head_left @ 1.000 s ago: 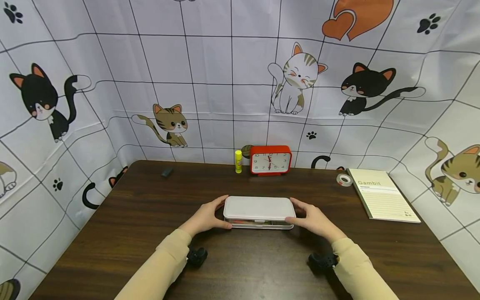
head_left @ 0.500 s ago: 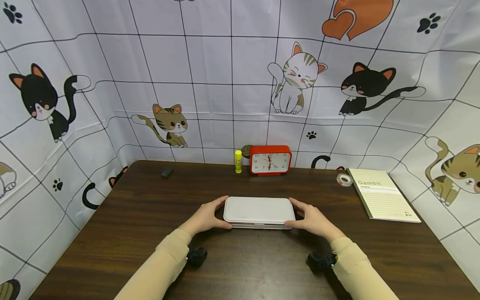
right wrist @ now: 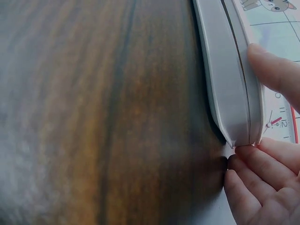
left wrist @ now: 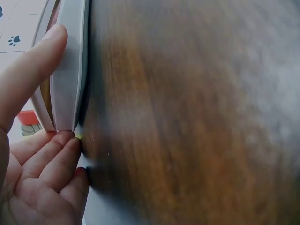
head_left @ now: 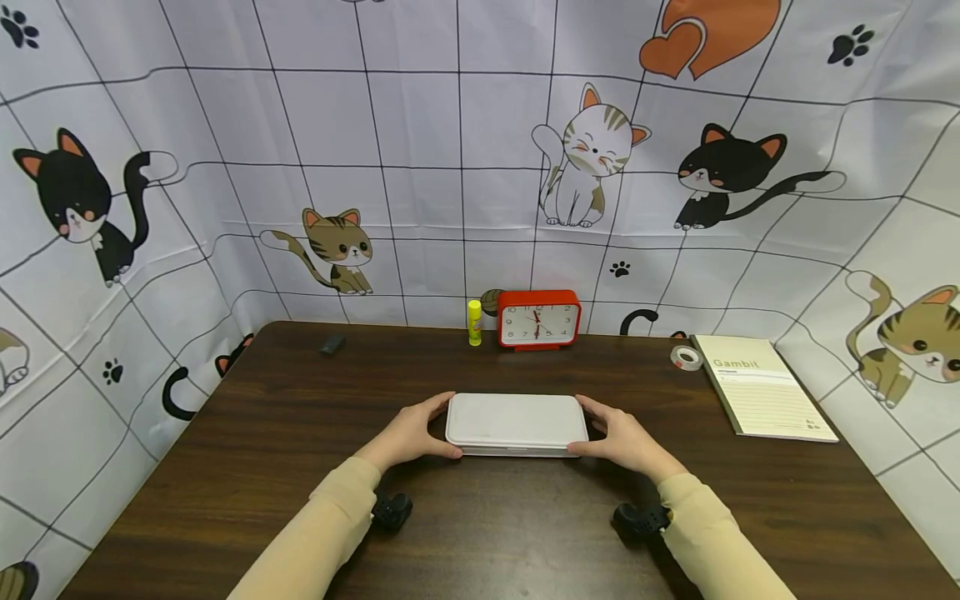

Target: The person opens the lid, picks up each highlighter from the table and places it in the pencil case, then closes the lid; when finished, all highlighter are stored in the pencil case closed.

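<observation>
A white pencil case (head_left: 517,419) lies lengthwise on the table, held at both ends. My left hand (head_left: 408,433) grips its left end, thumb at the front corner and fingers at the back corner. In the left wrist view, a thin gap shows between the lid and the base of the case (left wrist: 68,79), where the thumb (left wrist: 49,44) presses the base's front wall. On the right end my right hand (head_left: 626,437) grips likewise. Its thumb (right wrist: 272,68) lies on the lid's front edge in the right wrist view, where only a thin seam shows. The contents are hidden.
Behind the case stand a yellow glue stick (head_left: 475,322) and a red alarm clock (head_left: 538,320). A tape roll (head_left: 686,358) and a notepad (head_left: 765,387) lie at the right. A small dark block (head_left: 332,344) lies back left. A cat-print curtain (head_left: 420,200) borders the table.
The lid of the pencil case has come down at the front; the coloured contents seen a second ago no longer show. The right thumb has shifted slightly down with it; the left hand stays put.
</observation>
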Available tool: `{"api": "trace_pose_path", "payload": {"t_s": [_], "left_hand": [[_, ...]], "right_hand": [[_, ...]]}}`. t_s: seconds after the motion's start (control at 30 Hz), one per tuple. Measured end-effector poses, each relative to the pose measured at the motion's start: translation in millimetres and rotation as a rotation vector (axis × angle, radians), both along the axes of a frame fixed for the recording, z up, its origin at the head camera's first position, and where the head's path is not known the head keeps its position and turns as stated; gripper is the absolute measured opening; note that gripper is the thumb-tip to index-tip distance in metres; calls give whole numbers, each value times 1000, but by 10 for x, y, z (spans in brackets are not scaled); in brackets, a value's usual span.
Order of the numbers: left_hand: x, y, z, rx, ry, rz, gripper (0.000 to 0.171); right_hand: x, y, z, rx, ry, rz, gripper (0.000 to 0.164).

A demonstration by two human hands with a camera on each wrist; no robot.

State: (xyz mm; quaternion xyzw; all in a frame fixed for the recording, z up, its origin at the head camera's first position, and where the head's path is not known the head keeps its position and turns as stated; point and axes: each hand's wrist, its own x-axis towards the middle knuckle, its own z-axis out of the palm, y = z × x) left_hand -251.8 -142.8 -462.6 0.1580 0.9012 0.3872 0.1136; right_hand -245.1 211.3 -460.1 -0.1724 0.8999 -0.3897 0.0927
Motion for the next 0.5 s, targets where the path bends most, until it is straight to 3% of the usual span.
{"api": "trace_pose_path", "payload": {"t_s": [0.33, 0.5], "left_hand": [[-27, -54, 27, 23, -40, -60, 97], [-46, -57, 24, 28, -46, -55, 96]], "right_hand": [[-4, 2, -11, -4, -3, -6, 90], [-6, 8, -16, -11, -6, -6, 90]]}}
